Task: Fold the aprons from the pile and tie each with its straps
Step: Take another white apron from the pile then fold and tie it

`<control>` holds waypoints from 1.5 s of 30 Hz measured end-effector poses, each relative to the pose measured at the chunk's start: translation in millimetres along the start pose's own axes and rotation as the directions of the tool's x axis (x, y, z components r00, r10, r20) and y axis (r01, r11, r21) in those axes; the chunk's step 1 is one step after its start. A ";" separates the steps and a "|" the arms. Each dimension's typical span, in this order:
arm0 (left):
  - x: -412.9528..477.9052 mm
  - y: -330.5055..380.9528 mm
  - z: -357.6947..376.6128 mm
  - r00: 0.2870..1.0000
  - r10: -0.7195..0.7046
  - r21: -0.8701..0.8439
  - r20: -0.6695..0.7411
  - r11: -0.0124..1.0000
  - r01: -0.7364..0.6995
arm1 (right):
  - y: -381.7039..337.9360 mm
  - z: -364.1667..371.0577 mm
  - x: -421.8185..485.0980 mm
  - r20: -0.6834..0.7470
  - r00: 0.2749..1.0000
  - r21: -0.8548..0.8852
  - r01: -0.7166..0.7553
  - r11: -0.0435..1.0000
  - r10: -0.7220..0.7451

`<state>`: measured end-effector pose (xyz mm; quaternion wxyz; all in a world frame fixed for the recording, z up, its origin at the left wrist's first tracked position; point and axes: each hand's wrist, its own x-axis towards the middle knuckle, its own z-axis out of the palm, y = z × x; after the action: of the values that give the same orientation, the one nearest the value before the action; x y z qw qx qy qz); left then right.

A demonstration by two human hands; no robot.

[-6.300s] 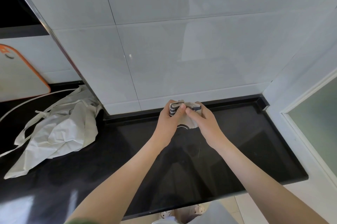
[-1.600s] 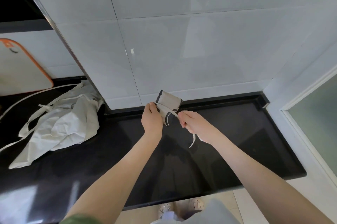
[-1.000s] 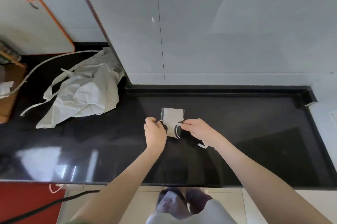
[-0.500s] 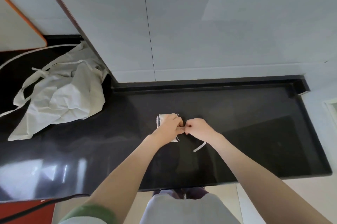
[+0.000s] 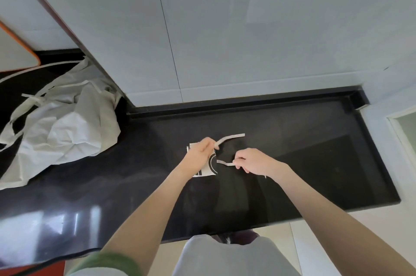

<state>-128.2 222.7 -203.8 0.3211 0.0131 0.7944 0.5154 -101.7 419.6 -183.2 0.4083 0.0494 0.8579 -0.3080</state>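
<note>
A small folded apron bundle, pale with black curved markings, lies on the black countertop. My left hand rests on top of it and pinches one pale strap, which arcs up and to the right. My right hand sits just right of the bundle and pinches the other strap, which runs from the bundle to its fingers. Much of the bundle is hidden under my left hand. A crumpled pale apron pile with loose straps lies at the left of the counter.
A grey tiled wall rises behind the counter and juts forward beside the pile. An orange-rimmed white board leans at the far left. The counter's front edge runs below my forearms, with pale floor beyond at the right.
My hands, close together over the bundle half a second ago, have drawn apart. Each now holds a separate strap end, the left one's strap swung up to the right.
</note>
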 end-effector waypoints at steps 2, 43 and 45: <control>3.4 -1.2 4.7 0.993 0.055 0.138 0.107 0.988 -0.069 | -15.2 -6.2 -3.3 -0.034 0.999 0.111 0.045 0.993 -0.042; -2.4 -16.6 -7.0 0.996 -0.089 -0.428 0.022 0.899 0.090 | -60.6 45.6 25.2 -0.353 0.935 0.453 0.191 0.871 -0.022; -2.5 -16.5 -6.7 0.995 -0.103 -0.451 0.015 0.887 0.099 | -59.7 44.9 21.1 -0.293 0.954 0.641 0.155 0.752 0.053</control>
<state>-124.6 208.7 -214.4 0.3382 -0.1052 0.6542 0.6682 -105.6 342.4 -190.9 0.2242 0.2109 0.7466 -0.5898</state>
